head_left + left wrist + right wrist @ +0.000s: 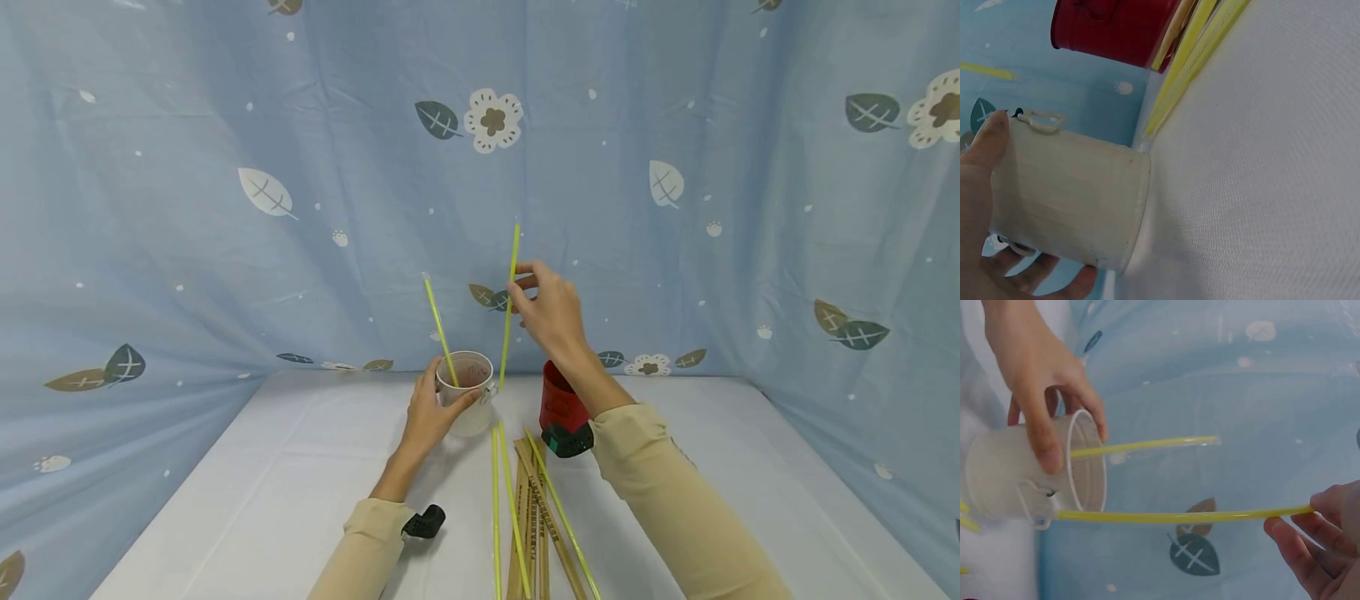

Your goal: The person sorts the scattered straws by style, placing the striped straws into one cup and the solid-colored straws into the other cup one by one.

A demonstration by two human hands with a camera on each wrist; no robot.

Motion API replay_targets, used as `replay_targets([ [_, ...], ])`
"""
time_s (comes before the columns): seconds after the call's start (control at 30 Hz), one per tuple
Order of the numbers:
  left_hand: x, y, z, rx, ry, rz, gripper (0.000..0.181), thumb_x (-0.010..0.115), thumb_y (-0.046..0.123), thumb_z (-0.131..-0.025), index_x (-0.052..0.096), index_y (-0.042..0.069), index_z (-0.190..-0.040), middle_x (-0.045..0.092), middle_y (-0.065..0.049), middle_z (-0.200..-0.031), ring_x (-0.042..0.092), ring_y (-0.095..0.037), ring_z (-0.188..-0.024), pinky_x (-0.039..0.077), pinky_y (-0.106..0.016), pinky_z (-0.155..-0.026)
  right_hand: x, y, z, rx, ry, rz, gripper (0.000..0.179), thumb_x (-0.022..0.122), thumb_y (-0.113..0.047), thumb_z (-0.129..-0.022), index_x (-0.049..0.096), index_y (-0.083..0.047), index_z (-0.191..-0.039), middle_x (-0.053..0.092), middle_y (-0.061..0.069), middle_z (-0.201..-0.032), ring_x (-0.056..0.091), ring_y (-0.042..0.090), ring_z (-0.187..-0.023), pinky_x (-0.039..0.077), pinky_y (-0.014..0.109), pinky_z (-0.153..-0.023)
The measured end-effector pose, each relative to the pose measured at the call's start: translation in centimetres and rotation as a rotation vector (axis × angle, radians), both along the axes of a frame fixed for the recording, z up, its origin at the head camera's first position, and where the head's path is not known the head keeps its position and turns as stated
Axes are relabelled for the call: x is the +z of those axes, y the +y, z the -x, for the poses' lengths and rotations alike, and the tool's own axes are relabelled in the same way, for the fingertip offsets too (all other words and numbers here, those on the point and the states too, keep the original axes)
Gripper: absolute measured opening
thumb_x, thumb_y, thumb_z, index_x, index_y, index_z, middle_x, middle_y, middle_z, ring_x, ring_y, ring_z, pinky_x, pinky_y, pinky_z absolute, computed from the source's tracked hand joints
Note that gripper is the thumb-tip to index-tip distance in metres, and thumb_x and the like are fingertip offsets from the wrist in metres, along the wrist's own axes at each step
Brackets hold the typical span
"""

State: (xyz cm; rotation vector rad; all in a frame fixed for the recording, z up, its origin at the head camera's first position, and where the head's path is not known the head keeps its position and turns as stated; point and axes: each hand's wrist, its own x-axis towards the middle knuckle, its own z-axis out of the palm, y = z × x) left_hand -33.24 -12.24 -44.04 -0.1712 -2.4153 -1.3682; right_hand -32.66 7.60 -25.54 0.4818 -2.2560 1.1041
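While, left of the red cup [558, 406], the left hand [431, 414] clasped the white cup [470, 423], one yellow stick [438, 322] leaning inside, the right hand [553, 310] pinched another stick [506, 343], its lower end near a handle [1044, 129]! The left wrist view revealed two handles; the head view, just one.

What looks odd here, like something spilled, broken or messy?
Nothing looks spilled or broken. The white bucket in the left hand shows small specks near its base and faint marks inside, perhaps just wear. On the table, yellow sticks and brown strips lie crossed at uneven angles, a bit untidy.
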Motion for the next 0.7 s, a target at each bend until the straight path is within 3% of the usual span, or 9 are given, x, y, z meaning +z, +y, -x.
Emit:
replay_targets([
  [0.33,0.1,0.0,0.0,-0.008,0.006,0.005,0.098,0.076,0.055,-0.079,0.027,0.017,-0.155,0.048,-0.014,-0.138,0.052,-0.034,-0.123,0.042,-0.06,-0.099,1.0,-0.8,0.2,0.016,0.041,0.057,0.028,0.063,-0.017,-0.097,0.062,-0.007,-0.122,0.074,0.014,-0.103,0.072,0.022,-0.067,0.054,0.023,-0.05],
  [0.7,0.0,0.1,-0.1,-0.003,-0.005,0.0,0.097,0.075,0.058,-0.078,0.028,0.021,-0.155,0.047,-0.013,-0.139,0.052,-0.034,-0.124,0.04,-0.062,-0.1,0.1,-1.8,0.5,0.066,0.043,0.081,0.026,0.064,-0.013,-0.095,0.061,-0.004,-0.12,0.074,0.017,-0.102,0.073,0.023,-0.069,0.055,0.022,-0.051],
])
